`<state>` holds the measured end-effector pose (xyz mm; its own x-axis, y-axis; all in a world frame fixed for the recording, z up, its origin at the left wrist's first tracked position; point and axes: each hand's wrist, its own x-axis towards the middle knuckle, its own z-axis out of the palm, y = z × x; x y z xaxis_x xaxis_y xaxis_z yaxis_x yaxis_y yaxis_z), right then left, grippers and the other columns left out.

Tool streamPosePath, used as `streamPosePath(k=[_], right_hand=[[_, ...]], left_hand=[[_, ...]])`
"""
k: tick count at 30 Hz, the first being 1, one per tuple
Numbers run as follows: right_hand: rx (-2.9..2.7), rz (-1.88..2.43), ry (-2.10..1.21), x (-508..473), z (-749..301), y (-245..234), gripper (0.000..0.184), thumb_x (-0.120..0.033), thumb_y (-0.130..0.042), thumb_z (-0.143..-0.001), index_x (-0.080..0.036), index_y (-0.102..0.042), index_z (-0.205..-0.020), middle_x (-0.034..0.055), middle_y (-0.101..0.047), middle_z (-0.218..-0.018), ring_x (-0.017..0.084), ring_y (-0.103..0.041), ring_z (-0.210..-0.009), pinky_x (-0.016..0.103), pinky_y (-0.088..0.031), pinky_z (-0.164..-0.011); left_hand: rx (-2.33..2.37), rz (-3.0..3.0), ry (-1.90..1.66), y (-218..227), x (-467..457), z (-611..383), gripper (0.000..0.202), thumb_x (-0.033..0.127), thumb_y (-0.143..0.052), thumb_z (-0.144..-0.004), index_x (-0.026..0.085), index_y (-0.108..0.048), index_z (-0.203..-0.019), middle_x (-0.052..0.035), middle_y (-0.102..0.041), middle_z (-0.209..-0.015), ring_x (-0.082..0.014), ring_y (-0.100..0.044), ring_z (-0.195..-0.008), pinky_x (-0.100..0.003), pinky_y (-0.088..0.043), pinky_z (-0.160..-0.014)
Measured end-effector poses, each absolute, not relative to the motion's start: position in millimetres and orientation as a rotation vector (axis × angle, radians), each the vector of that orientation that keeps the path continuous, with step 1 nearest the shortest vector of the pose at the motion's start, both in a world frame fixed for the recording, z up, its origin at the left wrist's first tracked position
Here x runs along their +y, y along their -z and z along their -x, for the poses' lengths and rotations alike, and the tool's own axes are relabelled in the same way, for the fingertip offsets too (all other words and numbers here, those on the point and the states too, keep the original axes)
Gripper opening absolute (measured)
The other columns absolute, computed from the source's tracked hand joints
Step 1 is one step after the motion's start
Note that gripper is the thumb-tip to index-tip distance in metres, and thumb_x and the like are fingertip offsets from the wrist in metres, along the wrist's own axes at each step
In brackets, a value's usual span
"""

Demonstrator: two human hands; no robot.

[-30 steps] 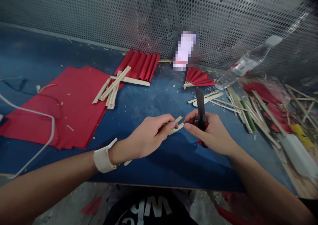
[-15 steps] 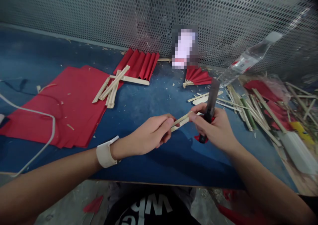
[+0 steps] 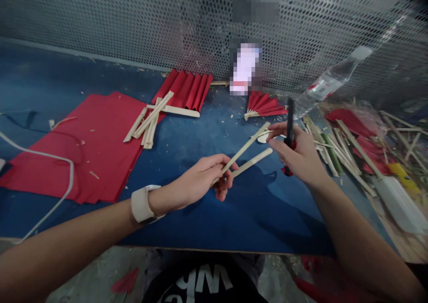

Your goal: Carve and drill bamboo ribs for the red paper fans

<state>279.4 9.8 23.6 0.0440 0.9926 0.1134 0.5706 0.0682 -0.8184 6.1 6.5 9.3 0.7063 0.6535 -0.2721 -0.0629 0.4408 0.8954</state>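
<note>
My left hand is closed on a thin bamboo strip that slants up to the right. A second bamboo strip sticks out from its fingers lower down; whether the fingers grip it or only touch it, I cannot tell. My right hand holds a dark knife-like tool with red parts, its long end pointing up. This hand's thumb and forefinger are just right of the first strip's far end, apart from it. Below the right hand, the table shows its shadow.
Red paper sheets lie left, with bamboo sticks crossed on their edge. Pleated red paper, a small red fan and a lit phone stand behind. A tilted plastic bottle and bamboo scraps are right.
My right hand has let go of the strips and moved right and slightly up with the tool. The strips in my left hand now spread apart, their far ends free.
</note>
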Motion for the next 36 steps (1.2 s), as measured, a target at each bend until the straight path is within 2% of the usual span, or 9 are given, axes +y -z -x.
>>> streamPosePath(k=[4,7,14,20,24,27,31,33,36], right_hand=[[-2.267,1.735,-0.674,16.4,-295.6,-22.5,0.045,-0.042,-0.079,-0.080,-0.019,-0.071,-0.118,0.0062,-0.070,-0.112,0.011,-0.060,-0.079,0.027,-0.046,-0.072],[-2.499,1.707,-0.693,18.3,-296.9,-17.8,0.031,-0.043,-0.073,-0.090,-0.020,-0.073,-0.111,0.0066,-0.068,-0.114,0.016,-0.062,-0.099,0.030,-0.046,-0.087],[-2.564,1.837,-0.400,18.5,-276.6,-22.6,0.022,-0.036,-0.062,-0.102,-0.016,-0.069,-0.108,0.0069,-0.064,-0.113,0.013,-0.059,-0.091,0.028,-0.038,-0.078],[-2.277,1.990,-0.124,45.8,-246.6,-28.5,0.036,-0.026,-0.052,-0.105,-0.012,-0.064,-0.135,0.0165,-0.053,-0.141,0.017,-0.061,-0.094,0.032,-0.042,-0.078],[-2.153,1.932,-0.083,51.8,-244.4,-26.5,0.056,-0.020,-0.063,-0.098,-0.010,-0.054,-0.152,0.0201,-0.047,-0.150,0.030,-0.058,-0.125,0.044,-0.049,-0.103],[-2.106,1.795,-0.069,36.0,-246.7,-23.9,0.056,-0.027,-0.070,-0.096,-0.013,-0.058,-0.149,0.0161,-0.046,-0.154,0.033,-0.041,-0.147,0.050,-0.037,-0.125],[-1.992,1.125,-0.666,5.3,-234.7,-13.6,0.049,-0.045,-0.068,-0.099,-0.014,-0.064,-0.137,0.0085,-0.062,-0.133,0.012,-0.062,-0.117,0.025,-0.052,-0.108],[-1.785,0.908,-0.928,-5.6,-224.4,-7.2,0.044,-0.045,-0.058,-0.104,-0.012,-0.064,-0.134,0.0097,-0.064,-0.129,0.010,-0.065,-0.106,0.022,-0.056,-0.092],[-1.715,0.810,-0.997,-12.6,-213.4,-1.9,0.029,-0.038,-0.054,-0.106,-0.013,-0.068,-0.114,0.0067,-0.068,-0.116,0.010,-0.063,-0.107,0.023,-0.052,-0.099]], left_hand=[[0.692,-1.035,-0.764,-7.7,7.3,-5.7,0.022,0.014,-0.047,-0.087,0.018,-0.060,-0.105,0.0030,-0.062,-0.075,-0.0108,-0.061,-0.056,-0.026,-0.051,-0.058],[0.718,-1.058,-0.882,-7.4,9.9,-4.2,0.023,0.013,-0.046,-0.082,0.018,-0.061,-0.099,0.0037,-0.059,-0.070,-0.0100,-0.056,-0.054,-0.025,-0.047,-0.055],[0.690,-1.048,-0.871,-4.4,11.1,-1.1,0.023,0.017,-0.055,-0.073,0.016,-0.063,-0.094,0.0061,-0.049,-0.065,-0.0047,-0.036,-0.047,-0.020,-0.025,-0.046],[0.708,-1.152,-0.879,-4.0,10.1,-1.7,0.022,0.026,-0.059,-0.077,0.016,-0.064,-0.096,0.0052,-0.049,-0.064,-0.0071,-0.037,-0.050,-0.021,-0.026,-0.047],[0.806,-1.230,-0.852,-5.4,10.0,-4.7,0.019,0.029,-0.058,-0.083,0.017,-0.062,-0.097,0.0052,-0.050,-0.065,-0.0080,-0.042,-0.049,-0.022,-0.029,-0.048],[0.864,-1.286,-0.853,-6.3,11.8,-7.2,0.019,0.029,-0.060,-0.084,0.019,-0.059,-0.101,0.0052,-0.054,-0.068,-0.0092,-0.047,-0.049,-0.022,-0.034,-0.048],[0.964,-1.362,-0.817,-7.6,12.7,-13.7,0.017,0.033,-0.060,-0.090,0.023,-0.056,-0.103,0.0056,-0.057,-0.069,-0.0112,-0.050,-0.049,-0.022,-0.037,-0.046],[1.014,-1.467,-0.652,-5.8,8.4,-18.9,0.015,0.038,-0.059,-0.096,0.024,-0.059,-0.100,0.0044,-0.060,-0.069,-0.0125,-0.053,-0.052,-0.023,-0.041,-0.047],[1.007,-1.519,-0.585,2.0,-11.5,-25.1,0.035,0.056,-0.064,-0.094,0.022,-0.061,-0.086,0.0017,-0.060,-0.063,-0.0162,-0.056,-0.054,-0.028,-0.048,-0.050]])
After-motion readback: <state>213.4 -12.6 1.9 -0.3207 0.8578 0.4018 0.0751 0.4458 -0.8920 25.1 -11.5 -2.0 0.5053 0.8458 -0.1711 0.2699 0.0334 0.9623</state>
